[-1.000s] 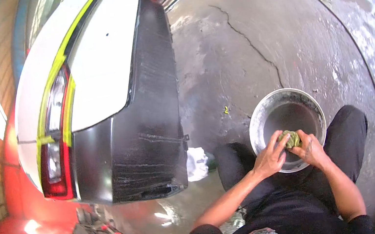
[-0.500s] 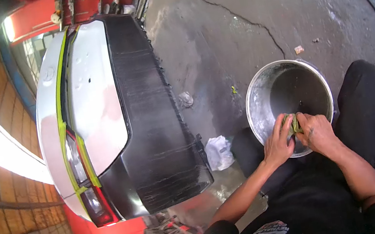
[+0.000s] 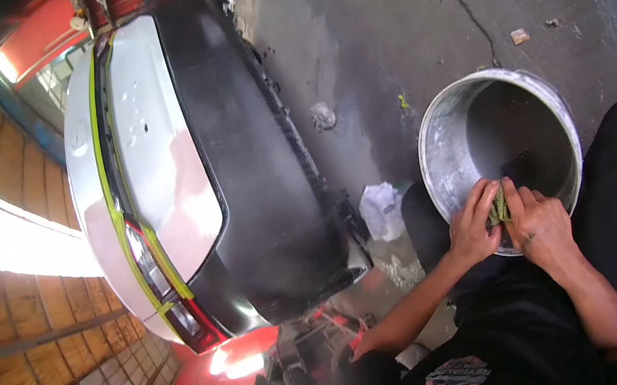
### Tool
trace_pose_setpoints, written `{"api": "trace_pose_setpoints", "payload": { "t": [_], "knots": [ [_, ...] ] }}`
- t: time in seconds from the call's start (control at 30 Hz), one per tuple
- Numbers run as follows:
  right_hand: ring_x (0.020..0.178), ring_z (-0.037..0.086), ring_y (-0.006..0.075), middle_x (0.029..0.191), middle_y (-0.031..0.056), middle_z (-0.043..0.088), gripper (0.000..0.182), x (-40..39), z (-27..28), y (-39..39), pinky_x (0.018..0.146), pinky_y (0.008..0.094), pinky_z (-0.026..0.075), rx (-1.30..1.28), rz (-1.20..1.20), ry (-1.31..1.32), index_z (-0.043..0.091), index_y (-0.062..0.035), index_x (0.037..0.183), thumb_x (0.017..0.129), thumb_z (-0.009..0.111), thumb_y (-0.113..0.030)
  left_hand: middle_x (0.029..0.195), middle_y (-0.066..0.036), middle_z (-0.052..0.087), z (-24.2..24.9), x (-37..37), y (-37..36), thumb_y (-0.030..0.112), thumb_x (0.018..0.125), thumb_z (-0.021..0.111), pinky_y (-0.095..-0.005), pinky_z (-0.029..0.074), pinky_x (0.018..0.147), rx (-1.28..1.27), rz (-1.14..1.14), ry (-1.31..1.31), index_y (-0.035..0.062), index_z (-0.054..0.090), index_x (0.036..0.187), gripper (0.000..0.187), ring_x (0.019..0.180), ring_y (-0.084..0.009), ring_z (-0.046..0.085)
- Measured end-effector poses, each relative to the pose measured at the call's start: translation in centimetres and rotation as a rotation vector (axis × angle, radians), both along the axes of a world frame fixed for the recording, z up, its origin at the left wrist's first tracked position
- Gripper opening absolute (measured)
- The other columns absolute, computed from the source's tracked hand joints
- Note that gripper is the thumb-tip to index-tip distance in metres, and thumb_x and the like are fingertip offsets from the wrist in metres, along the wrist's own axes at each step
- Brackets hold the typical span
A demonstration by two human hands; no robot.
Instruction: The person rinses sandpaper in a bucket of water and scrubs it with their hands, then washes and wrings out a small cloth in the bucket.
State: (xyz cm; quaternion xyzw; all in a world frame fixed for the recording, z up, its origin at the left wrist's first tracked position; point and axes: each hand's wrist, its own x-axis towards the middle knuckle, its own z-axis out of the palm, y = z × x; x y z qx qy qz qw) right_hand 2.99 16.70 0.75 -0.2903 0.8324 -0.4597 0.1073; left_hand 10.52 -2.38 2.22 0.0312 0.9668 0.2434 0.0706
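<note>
A crumpled green piece (image 3: 498,207), cloth-like in look, is gripped between my two hands. My left hand (image 3: 474,228) pinches it from the left with bent fingers. From the right, my right hand (image 3: 541,225) closes on it, thumb and fingers pressed together. Both hands are over the near side of a large metal bucket (image 3: 437,130), which stands between my knees. Dark liquid (image 3: 522,128) lies inside the bucket. The hands hide part of its near rim.
To the left is a car's rear end with a dark bumper (image 3: 256,169), a pale trunk lid (image 3: 156,136) and green masking tape (image 3: 104,157). A white crumpled cloth (image 3: 382,212) lies between car and bucket. Small scraps (image 3: 323,116) are on the grey floor (image 3: 371,27).
The camera view has tilted, so car and bucket appear shifted. My hands have turned the green piece more upright and pressed closer around it, still over the bucket.
</note>
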Motion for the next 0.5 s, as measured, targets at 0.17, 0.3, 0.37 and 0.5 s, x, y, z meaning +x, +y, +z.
{"api": "trace_pose_setpoints", "payload": {
  "t": [0.17, 0.3, 0.37, 0.5],
  "knots": [
    [0.071, 0.069, 0.0278, 0.083, 0.0136, 0.062, 0.053, 0.3, 0.0, -0.1, 0.057, 0.0394, 0.057, 0.007, -0.003, 0.009, 0.06, 0.0062, 0.13, 0.08, 0.066, -0.01, 0.144, -0.022, 0.052, 0.1, -0.1, 0.1, -0.003, 0.065, 0.07, -0.0458, 0.058, 0.086, -0.047, -0.013, 0.037, 0.0067, 0.047, 0.146, 0.085, 0.117, -0.0441, 0.063],
    [0.07, 0.068, 0.0282, 0.083, 0.0138, 0.062, 0.054, 0.2, 0.0, -0.3, 0.057, 0.0393, 0.057, -0.012, -0.03, 0.002, 0.06, 0.0062, 0.131, 0.079, 0.067, -0.008, 0.141, -0.022, 0.053, 0.6, -0.7, 0.7, -0.003, 0.065, 0.071, -0.0443, 0.06, 0.078, -0.072, -0.004, 0.036, 0.0067, 0.046, 0.146, 0.085, 0.112, -0.0434, 0.065],
    [0.07, 0.068, 0.0286, 0.083, 0.0139, 0.062, 0.055, 0.1, 0.0, -0.2, 0.058, 0.0394, 0.058, -0.015, -0.021, -0.005, 0.059, 0.0065, 0.132, 0.079, 0.068, -0.007, 0.141, -0.022, 0.054, 0.5, -0.7, 0.7, -0.003, 0.065, 0.071, -0.045, 0.06, 0.078, -0.06, 0.005, 0.035, 0.0064, 0.046, 0.146, 0.085, 0.111, -0.0436, 0.066],
    [0.07, 0.068, 0.0291, 0.084, 0.0145, 0.062, 0.057, 0.1, -0.1, -0.3, 0.058, 0.04, 0.057, -0.038, -0.03, -0.002, 0.058, 0.0068, 0.133, 0.078, 0.068, -0.005, 0.14, -0.021, 0.054, 0.6, -1.0, 0.7, -0.003, 0.065, 0.073, -0.0454, 0.06, 0.076, -0.037, -0.003, 0.056, 0.0075, 0.045, 0.146, 0.086, 0.109, -0.0438, 0.066]
  ]
}}
